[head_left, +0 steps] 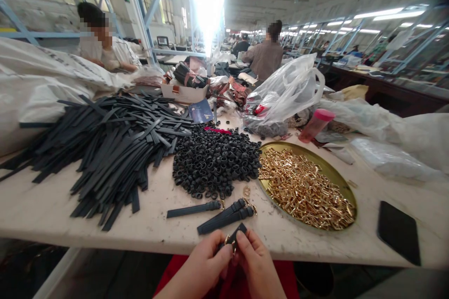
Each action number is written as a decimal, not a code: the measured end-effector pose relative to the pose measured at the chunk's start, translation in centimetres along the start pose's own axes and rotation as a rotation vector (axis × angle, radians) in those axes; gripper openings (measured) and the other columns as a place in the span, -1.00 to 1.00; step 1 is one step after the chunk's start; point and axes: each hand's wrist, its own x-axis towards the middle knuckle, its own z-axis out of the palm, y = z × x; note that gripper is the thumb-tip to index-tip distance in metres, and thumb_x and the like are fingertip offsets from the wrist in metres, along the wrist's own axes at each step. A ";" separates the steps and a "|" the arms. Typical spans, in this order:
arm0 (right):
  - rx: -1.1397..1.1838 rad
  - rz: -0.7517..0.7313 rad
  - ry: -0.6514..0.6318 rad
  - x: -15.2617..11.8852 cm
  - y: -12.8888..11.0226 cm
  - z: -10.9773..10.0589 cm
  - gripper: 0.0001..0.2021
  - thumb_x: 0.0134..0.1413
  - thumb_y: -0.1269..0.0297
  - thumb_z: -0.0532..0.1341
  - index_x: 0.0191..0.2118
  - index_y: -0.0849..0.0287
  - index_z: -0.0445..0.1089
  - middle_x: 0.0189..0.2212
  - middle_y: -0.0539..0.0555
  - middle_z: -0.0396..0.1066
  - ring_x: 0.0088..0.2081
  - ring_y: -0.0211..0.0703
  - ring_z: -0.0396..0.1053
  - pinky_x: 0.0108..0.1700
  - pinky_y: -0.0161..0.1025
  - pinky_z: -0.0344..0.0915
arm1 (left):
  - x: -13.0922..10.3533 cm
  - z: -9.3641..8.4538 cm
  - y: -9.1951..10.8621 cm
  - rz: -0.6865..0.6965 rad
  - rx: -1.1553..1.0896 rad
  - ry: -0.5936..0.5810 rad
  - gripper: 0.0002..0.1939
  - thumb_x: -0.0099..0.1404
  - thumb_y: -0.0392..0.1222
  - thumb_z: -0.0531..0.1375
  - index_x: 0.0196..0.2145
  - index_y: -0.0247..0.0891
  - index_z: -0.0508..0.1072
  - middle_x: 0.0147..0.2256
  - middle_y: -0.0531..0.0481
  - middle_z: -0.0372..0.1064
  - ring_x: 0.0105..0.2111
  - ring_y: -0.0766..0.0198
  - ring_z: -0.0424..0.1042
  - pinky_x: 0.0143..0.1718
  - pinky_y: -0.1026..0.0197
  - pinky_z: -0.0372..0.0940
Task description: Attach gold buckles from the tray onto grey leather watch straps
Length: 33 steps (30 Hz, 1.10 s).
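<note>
At the table's front edge my left hand (210, 259) pinches a gold buckle (228, 239) together with a black strap (241, 229). My right hand (254, 257) grips the same strap near its tip, close beside the left. Just beyond them lie several black straps with gold buckles (226, 217). A heap of black loops (213, 161) sits in the middle. To its right, a round gold tray (338, 180) bears many gold buckles (305, 187). A large pile of plain black straps (115, 149) spreads over the left side.
On the right lie a dark phone-like slab (399, 232) and a pink-lidded container (315, 126). Clear plastic bags (286, 88) and a white box (184, 93) stand behind. One person (110, 53) is at the back left, another (266, 53) further back.
</note>
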 end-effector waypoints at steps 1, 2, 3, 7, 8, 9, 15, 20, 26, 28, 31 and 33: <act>0.000 0.005 0.006 0.0 -0.2 0.1 -0.70 -0.13 0.01 0.21 -0.41 0.17 0.27 -0.57 -0.10 0.27 -0.55 -0.35 0.18 -0.49 -0.37 0.15 | 0.2 0.1 0.0 -0.023 -0.029 -0.002 -0.80 0.17 -0.09 -0.04 -0.48 -0.26 0.20 -0.69 0.20 0.09 -0.77 0.49 -0.03 -0.76 0.39 -0.11; -0.022 -0.002 0.013 0.0 -0.4 0.1 -0.69 -0.11 0.00 0.20 -0.41 0.17 0.26 -0.57 -0.10 0.26 -0.56 -0.35 0.17 -0.50 -0.37 0.15 | 0.3 0.1 0.1 -0.040 -0.057 -0.006 -0.81 0.15 -0.09 -0.02 -0.48 -0.26 0.20 -0.69 0.20 0.11 -0.78 0.50 -0.04 -0.77 0.40 -0.12; -0.070 -0.021 0.018 -0.1 -0.5 0.1 -0.69 -0.09 -0.01 0.17 -0.41 0.17 0.26 -0.59 -0.10 0.24 -0.57 -0.34 0.16 -0.50 -0.36 0.15 | 0.4 0.2 0.1 -0.051 -0.081 -0.009 -0.81 0.13 -0.08 -0.01 -0.49 -0.27 0.21 -0.69 0.20 0.13 -0.79 0.51 -0.04 -0.78 0.40 -0.12; -0.440 -0.263 0.097 -0.5 -0.1 -0.5 -0.71 0.04 0.03 0.05 -0.48 0.16 0.23 -0.60 -0.08 0.21 -0.54 -0.30 0.17 -0.49 -0.35 0.14 | 0.3 0.5 0.2 -0.076 -0.148 -0.016 -0.80 0.08 -0.07 0.02 -0.49 -0.28 0.21 -0.65 0.14 0.23 -0.81 0.54 -0.01 -0.78 0.41 -0.15; -0.537 -0.346 0.124 -0.6 0.1 -0.8 -0.72 0.06 0.07 0.04 -0.49 0.16 0.23 -0.59 -0.06 0.22 -0.53 -0.29 0.18 -0.47 -0.35 0.14 | 0.2 0.5 0.2 -0.075 -0.157 -0.014 -0.80 0.08 -0.07 0.02 -0.49 -0.28 0.21 -0.64 0.13 0.24 -0.81 0.54 0.00 -0.78 0.40 -0.16; -0.619 -0.426 0.143 -0.7 0.4 -1.1 -0.74 0.07 0.10 0.03 -0.49 0.16 0.24 -0.58 -0.05 0.23 -0.51 -0.29 0.19 -0.46 -0.34 0.14 | 0.0 0.6 0.1 -0.065 -0.159 -0.006 -0.79 0.09 -0.06 0.02 -0.49 -0.28 0.20 -0.63 0.13 0.25 -0.80 0.54 0.00 -0.78 0.40 -0.16; -0.644 -0.529 0.060 -1.6 0.4 -1.9 -0.82 0.05 0.16 0.07 -0.40 0.14 0.29 -0.46 0.01 0.31 -0.41 -0.23 0.26 -0.35 -0.32 0.19 | -1.3 1.2 -0.5 0.062 0.008 0.122 -0.80 0.14 -0.14 0.01 -0.55 -0.29 0.24 -0.63 0.12 0.23 -0.66 0.45 0.13 -0.64 0.39 0.02; -0.237 -0.113 -0.086 -2.3 -0.8 -1.1 -0.74 -0.10 0.08 0.21 -0.42 0.18 0.26 -0.51 -0.05 0.28 -0.45 -0.29 0.21 -0.36 -0.33 0.20 | -2.1 1.3 -0.6 0.053 -0.003 0.070 -0.83 0.13 -0.16 0.00 -0.54 -0.27 0.22 -0.64 0.14 0.22 -0.72 0.48 0.06 -0.69 0.39 -0.05; -0.168 -0.107 -0.082 -2.9 -0.9 -0.6 -0.74 -0.05 0.06 0.17 -0.43 0.18 0.24 -0.55 -0.07 0.24 -0.49 -0.32 0.16 -0.42 -0.33 0.14 | -2.6 1.3 -0.6 0.004 -0.071 0.043 -0.87 0.10 -0.15 -0.01 -0.49 -0.26 0.20 -0.66 0.15 0.22 -0.77 0.49 -0.01 -0.76 0.39 -0.13; -0.313 -0.202 -0.051 -3.2 -0.8 -0.6 -0.76 -0.04 0.07 0.15 -0.43 0.17 0.25 -0.54 -0.06 0.24 -0.47 -0.29 0.17 -0.40 -0.32 0.15 | -2.6 1.3 -0.8 0.006 -0.060 0.056 -0.85 0.11 -0.13 -0.02 -0.52 -0.25 0.17 -0.68 0.16 0.20 -0.77 0.48 0.00 -0.74 0.37 -0.12; -0.604 -0.400 -0.022 -3.3 -0.9 -1.0 -0.80 -0.04 0.14 0.16 -0.48 0.16 0.26 -0.53 -0.03 0.24 -0.44 -0.25 0.19 -0.36 -0.30 0.13 | -2.7 1.2 -0.7 0.078 0.076 0.115 -0.84 0.12 -0.16 -0.01 -0.56 -0.25 0.18 -0.64 0.12 0.21 -0.64 0.41 0.14 -0.62 0.34 0.01; -0.615 -0.371 -0.043 -3.1 -1.1 -1.3 -0.81 -0.07 0.14 0.18 -0.47 0.16 0.25 -0.53 -0.04 0.22 -0.44 -0.25 0.17 -0.36 -0.31 0.12 | -3.0 1.1 -0.2 0.115 0.228 0.146 -0.83 0.13 -0.18 -0.02 -0.56 -0.26 0.21 -0.59 0.08 0.24 -0.54 0.34 0.21 -0.52 0.32 0.05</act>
